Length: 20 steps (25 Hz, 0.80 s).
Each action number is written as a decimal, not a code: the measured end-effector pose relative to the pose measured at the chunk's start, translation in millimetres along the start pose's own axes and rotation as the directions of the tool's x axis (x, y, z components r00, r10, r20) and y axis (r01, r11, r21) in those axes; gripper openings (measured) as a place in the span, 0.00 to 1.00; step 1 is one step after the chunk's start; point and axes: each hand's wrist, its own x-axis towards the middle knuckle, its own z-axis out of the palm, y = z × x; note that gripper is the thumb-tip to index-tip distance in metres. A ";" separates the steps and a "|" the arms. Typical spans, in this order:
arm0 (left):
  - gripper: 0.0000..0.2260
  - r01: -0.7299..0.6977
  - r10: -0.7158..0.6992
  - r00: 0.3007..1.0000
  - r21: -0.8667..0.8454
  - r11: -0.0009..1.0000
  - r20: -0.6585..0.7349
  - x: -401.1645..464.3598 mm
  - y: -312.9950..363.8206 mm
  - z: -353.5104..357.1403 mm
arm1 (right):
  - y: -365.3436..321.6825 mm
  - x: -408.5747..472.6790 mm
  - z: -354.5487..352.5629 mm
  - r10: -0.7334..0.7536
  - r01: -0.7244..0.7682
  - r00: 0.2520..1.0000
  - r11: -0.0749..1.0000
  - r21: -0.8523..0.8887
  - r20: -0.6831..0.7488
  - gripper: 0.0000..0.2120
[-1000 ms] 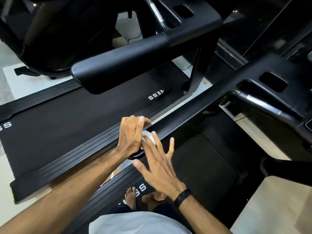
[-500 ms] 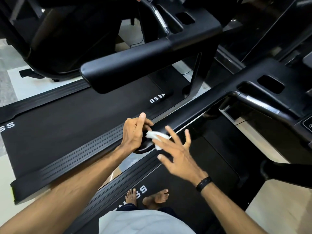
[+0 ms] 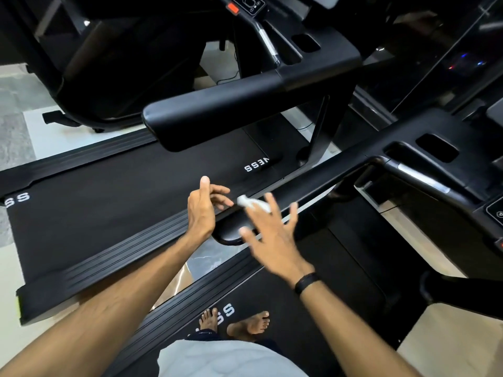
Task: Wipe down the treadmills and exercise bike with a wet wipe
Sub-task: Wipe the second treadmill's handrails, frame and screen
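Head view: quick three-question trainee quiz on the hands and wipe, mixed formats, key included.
1. True or false: the left hand grips the handrail.
2. The wet wipe lies under the fingers of which hand: A left, B right, C neither?
3. Fill in: the person's bare feet stand on the near treadmill's ____.

Key: 1 false, it is off the rail with fingers loose; 2 B; 3 belt.

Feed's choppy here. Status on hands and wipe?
Left hand off the handrail, holding nothing. Right hand spread, wet wipe under its fingers on the rail. Nothing in the way.
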 end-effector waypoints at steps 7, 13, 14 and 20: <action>0.28 0.026 -0.024 0.999 0.070 0.997 -0.029 -5.6 3.3 -15.4 | 6.3 -32.0 5.8 -0.271 0.267 0.961 0.961 0.075 0.048 0.25; 0.08 -0.098 0.014 0.964 0.305 0.947 0.266 -19.5 28.9 38.8 | 72.2 -6.0 -36.1 0.132 -0.142 0.989 0.977 -0.158 -0.070 0.36; 0.07 -0.131 0.024 0.949 0.325 0.937 0.315 -20.0 35.2 51.6 | 75.7 -1.1 -42.0 0.182 -0.202 0.977 0.960 -0.196 -0.114 0.35; 0.06 -0.183 0.036 0.814 0.198 0.963 0.580 -11.7 72.6 146.1 | 83.4 -9.4 -89.5 0.248 -0.200 0.881 0.967 0.159 -0.402 0.30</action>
